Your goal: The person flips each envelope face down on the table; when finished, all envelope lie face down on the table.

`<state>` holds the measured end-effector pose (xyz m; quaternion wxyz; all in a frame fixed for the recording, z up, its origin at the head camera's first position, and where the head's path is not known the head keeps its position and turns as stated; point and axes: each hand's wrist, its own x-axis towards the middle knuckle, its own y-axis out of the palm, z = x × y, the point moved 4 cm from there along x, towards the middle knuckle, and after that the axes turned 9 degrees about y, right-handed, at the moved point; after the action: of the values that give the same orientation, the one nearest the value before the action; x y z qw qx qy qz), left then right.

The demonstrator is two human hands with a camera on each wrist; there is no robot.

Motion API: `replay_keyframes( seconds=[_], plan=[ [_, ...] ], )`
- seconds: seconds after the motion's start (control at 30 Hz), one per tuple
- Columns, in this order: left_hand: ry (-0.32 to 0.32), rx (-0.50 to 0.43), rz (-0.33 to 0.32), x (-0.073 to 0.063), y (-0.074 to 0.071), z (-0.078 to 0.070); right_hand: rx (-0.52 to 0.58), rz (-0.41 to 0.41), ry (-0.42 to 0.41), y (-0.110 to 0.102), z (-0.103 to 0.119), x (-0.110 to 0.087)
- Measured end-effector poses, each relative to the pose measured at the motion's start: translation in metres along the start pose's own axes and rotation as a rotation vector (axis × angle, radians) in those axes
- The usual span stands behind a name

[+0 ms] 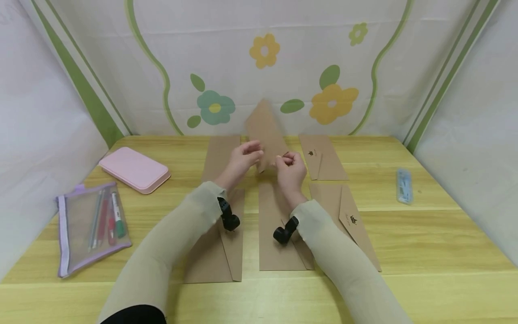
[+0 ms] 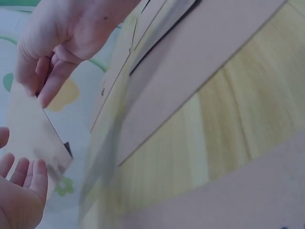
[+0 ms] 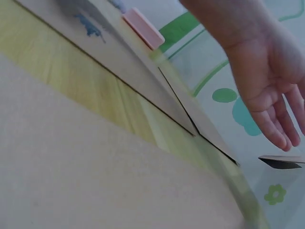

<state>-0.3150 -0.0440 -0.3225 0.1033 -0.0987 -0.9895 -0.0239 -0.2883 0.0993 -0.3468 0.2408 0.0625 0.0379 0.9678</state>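
A brown kraft-paper envelope (image 1: pixel 265 128) is held up above the back of the table, tilted and slightly blurred. My right hand (image 1: pixel 292 172) pinches its edge between thumb and fingers. Close to its other side is my left hand (image 1: pixel 242 161). In the left wrist view the left hand's fingers (image 2: pixel 39 179) are nearly straight near the envelope (image 2: pixel 31 126); whether they touch it I cannot tell. The right wrist view shows the left hand (image 3: pixel 271 81) with extended fingers. Beneath the arms lie a middle envelope (image 1: pixel 277 249) and a front left envelope (image 1: pixel 206 261).
More envelopes lie flat: back left (image 1: pixel 220 155), back right (image 1: pixel 329 157) and front right (image 1: pixel 329 200), the right ones with crown prints. At left are a pink case (image 1: pixel 135 168) and a mesh pouch (image 1: pixel 78 220) with pens. A small clear blue box (image 1: pixel 404 186) lies right.
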Motion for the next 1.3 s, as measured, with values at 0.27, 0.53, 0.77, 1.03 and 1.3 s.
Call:
replay_keyframes(
  seconds=[0.27,0.53,0.77,1.03,1.3],
  plan=[
    [0.009,0.013,-0.161,0.0,-0.011,0.011,0.236,0.0,0.211,-0.001,-0.007,0.002],
    [-0.069,-0.036,-0.176,-0.003,-0.012,0.023,0.426,-0.037,0.299,0.002,-0.008,0.001],
    [-0.1,-0.077,-0.177,-0.005,-0.01,0.025,0.477,-0.045,0.336,0.004,-0.011,0.0],
    [-0.107,-0.103,-0.181,-0.004,-0.009,0.025,0.441,-0.045,0.353,0.001,-0.012,0.002],
    [-0.131,-0.06,-0.173,-0.002,-0.017,0.025,-0.103,0.228,0.245,-0.018,-0.01,0.015]
  ],
)
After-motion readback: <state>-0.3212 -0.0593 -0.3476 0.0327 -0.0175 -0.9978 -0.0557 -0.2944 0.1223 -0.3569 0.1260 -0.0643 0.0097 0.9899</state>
